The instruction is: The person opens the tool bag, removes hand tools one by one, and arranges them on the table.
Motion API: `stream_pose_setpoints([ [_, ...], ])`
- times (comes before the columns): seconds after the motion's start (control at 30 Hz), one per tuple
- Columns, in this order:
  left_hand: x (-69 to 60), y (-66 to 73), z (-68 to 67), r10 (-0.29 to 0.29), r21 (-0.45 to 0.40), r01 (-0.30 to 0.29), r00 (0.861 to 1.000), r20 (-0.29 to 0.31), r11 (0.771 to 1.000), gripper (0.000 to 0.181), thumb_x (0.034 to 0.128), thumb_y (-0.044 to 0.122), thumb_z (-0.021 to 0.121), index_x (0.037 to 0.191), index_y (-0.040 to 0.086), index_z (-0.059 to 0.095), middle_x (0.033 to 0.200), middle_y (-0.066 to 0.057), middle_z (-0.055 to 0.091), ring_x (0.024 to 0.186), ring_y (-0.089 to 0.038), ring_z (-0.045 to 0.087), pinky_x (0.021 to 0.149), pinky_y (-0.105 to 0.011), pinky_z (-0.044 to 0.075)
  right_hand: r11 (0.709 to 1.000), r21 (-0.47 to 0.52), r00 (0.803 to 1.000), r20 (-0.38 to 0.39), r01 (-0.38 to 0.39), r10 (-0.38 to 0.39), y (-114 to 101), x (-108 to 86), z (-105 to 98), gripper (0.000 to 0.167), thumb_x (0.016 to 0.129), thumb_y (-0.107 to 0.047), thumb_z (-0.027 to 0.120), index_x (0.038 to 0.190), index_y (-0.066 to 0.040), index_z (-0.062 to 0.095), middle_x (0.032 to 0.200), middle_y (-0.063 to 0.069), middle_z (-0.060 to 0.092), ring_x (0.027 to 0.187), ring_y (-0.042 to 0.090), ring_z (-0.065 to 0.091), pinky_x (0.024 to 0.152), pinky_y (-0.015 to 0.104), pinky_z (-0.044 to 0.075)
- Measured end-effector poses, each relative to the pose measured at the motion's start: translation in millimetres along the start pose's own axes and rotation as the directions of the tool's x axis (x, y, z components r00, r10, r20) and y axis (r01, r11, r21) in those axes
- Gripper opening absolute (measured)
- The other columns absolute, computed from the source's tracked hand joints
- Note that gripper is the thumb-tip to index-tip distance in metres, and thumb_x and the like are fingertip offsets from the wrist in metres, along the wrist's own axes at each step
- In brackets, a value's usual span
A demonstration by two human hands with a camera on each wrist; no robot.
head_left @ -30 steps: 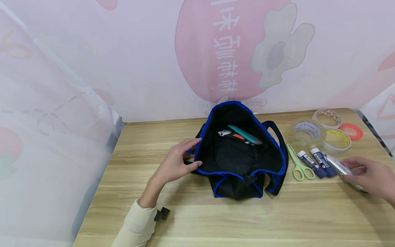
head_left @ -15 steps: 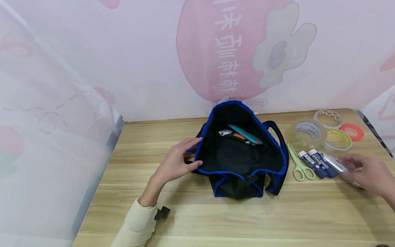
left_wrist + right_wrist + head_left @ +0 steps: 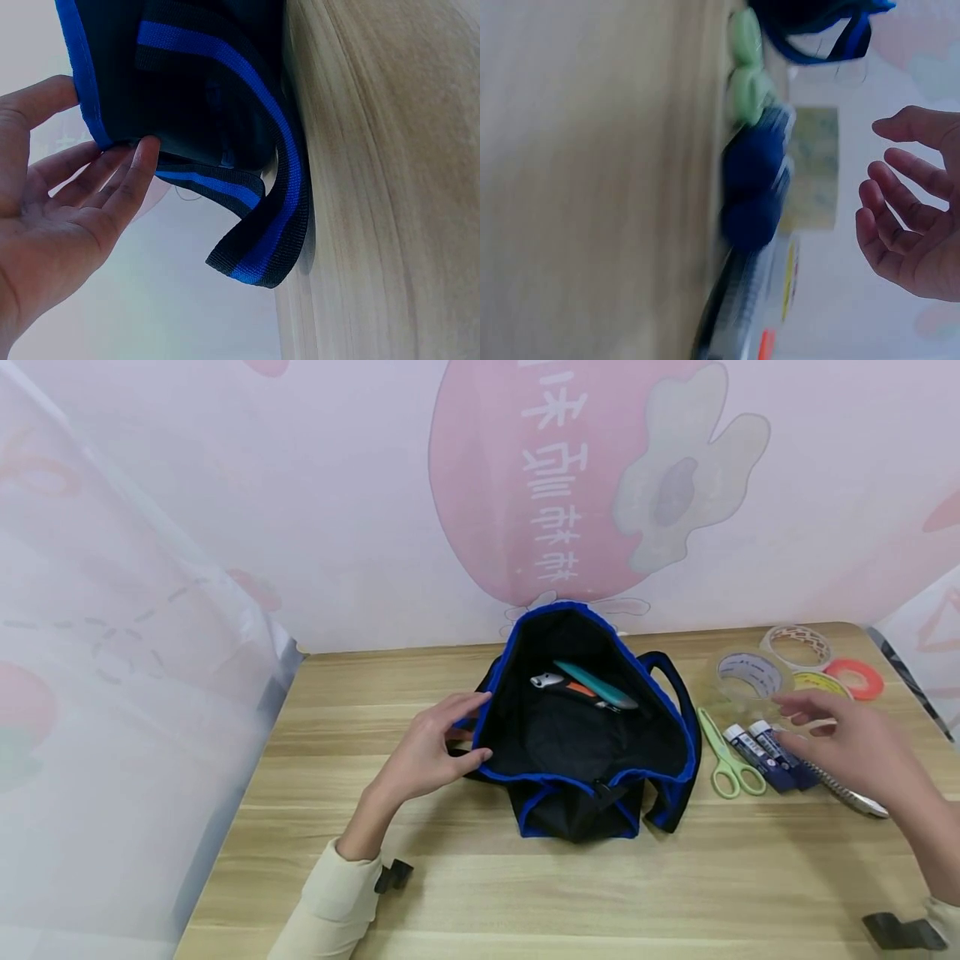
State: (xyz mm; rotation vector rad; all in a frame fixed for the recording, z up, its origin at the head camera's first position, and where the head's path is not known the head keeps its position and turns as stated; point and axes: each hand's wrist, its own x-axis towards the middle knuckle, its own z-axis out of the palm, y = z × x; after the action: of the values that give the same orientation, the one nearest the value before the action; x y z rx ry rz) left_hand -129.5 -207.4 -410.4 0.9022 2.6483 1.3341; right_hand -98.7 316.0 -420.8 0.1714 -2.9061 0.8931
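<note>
A black fabric bag (image 3: 564, 743) with blue edging stands wide-mouthed on the table. My left hand (image 3: 433, 748) pinches its left rim between thumb and fingers; the left wrist view shows the fingertips at the blue edging (image 3: 86, 82). Inside lie a teal, flat, elongated item (image 3: 596, 685) and an orange-and-black utility knife (image 3: 573, 687). My right hand (image 3: 851, 739), fingers loosely bent and holding nothing, hovers above two dark blue glue sticks (image 3: 765, 764) and a silver, ridged long item (image 3: 855, 797), which it partly hides. In the right wrist view the hand (image 3: 919, 210) is apart from them.
Light green scissors (image 3: 729, 760) lie between bag and glue sticks. Behind are a wide clear tape roll (image 3: 727, 693), a patterned-core roll (image 3: 776, 652), a yellow-core roll (image 3: 832, 681) partly covered by my right hand, and a red roll (image 3: 866, 681). A printed sheet (image 3: 360, 510) hangs behind the table.
My right hand has let go of the silver ridged item, leaving it beside the glue sticks, and has risen up and to the left. My left hand stays at the bag's rim.
</note>
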Motion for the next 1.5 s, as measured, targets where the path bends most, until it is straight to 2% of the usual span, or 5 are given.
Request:
stream_pose_setpoints([
  [0.57, -1.8, 2.7, -0.3, 0.006, 0.007, -0.006, 1.0, 0.0, 1.0, 0.074, 0.0896, 0.002, 0.085, 0.156, 0.001, 0.053, 0.153, -0.021, 0.058, 0.122, -0.04, 0.07, 0.093, -0.047, 0.067, 0.961, 0.098, 0.963, -0.092, 0.26, -0.251, -66, 26.4, 16, 0.046, 0.089, -0.004, 0.085, 0.132, -0.003, 0.071, 0.121, 0.019, 0.076, 0.098, -0.022, 0.052, 0.079, -0.003, 0.047],
  [0.93, -4.1, 0.7, -3.0, -0.01, 0.017, 0.011, 1.0, -0.008, 1.0, 0.073, 0.0897, 0.002, 0.085, 0.156, 0.004, 0.055, 0.154, -0.018, 0.058, 0.125, -0.039, 0.069, 0.094, -0.048, 0.067, 0.942, 0.152, 0.953, -0.096, 0.299, -0.287, -94, 33.6, 25, 0.045, 0.09, -0.005, 0.085, 0.134, -0.005, 0.072, 0.119, 0.016, 0.077, 0.099, -0.018, 0.055, 0.08, 0.001, 0.051],
  [1.0, -4.3, 0.6, -3.3, -0.006, 0.021, 0.007, 1.0, -0.011, 1.0, 0.073, 0.0895, 0.002, 0.085, 0.156, 0.004, 0.054, 0.154, -0.019, 0.058, 0.125, -0.04, 0.069, 0.093, -0.049, 0.066, 0.941, 0.156, 0.954, -0.087, 0.299, -0.288, -99, 34.8, 26, 0.045, 0.091, -0.006, 0.085, 0.134, -0.004, 0.072, 0.12, 0.015, 0.078, 0.1, -0.008, 0.062, 0.08, 0.001, 0.05],
  [1.17, -3.5, 1.1, -3.7, 0.001, 0.021, -0.001, 1.0, -0.011, 1.0, 0.074, 0.0895, 0.002, 0.085, 0.157, 0.005, 0.054, 0.155, -0.018, 0.058, 0.125, -0.041, 0.069, 0.093, -0.05, 0.066, 0.945, 0.128, 0.953, -0.05, 0.302, -0.298, -111, 38.4, 26, 0.044, 0.092, -0.01, 0.084, 0.134, -0.005, 0.072, 0.122, 0.013, 0.078, 0.105, 0.025, 0.072, 0.083, 0.016, 0.059],
  [1.5, -0.6, 2.6, -1.2, -0.004, 0.025, 0.004, 1.0, -0.005, 1.0, 0.075, 0.0886, 0.002, 0.086, 0.156, 0.003, 0.054, 0.155, -0.018, 0.058, 0.123, -0.035, 0.07, 0.093, -0.05, 0.066, 0.934, 0.139, 0.938, 0.067, 0.329, -0.341, -133, 50.3, 32, 0.049, 0.095, -0.012, 0.082, 0.141, -0.003, 0.067, 0.131, 0.016, 0.074, 0.117, 0.032, 0.071, 0.091, 0.053, 0.065],
])
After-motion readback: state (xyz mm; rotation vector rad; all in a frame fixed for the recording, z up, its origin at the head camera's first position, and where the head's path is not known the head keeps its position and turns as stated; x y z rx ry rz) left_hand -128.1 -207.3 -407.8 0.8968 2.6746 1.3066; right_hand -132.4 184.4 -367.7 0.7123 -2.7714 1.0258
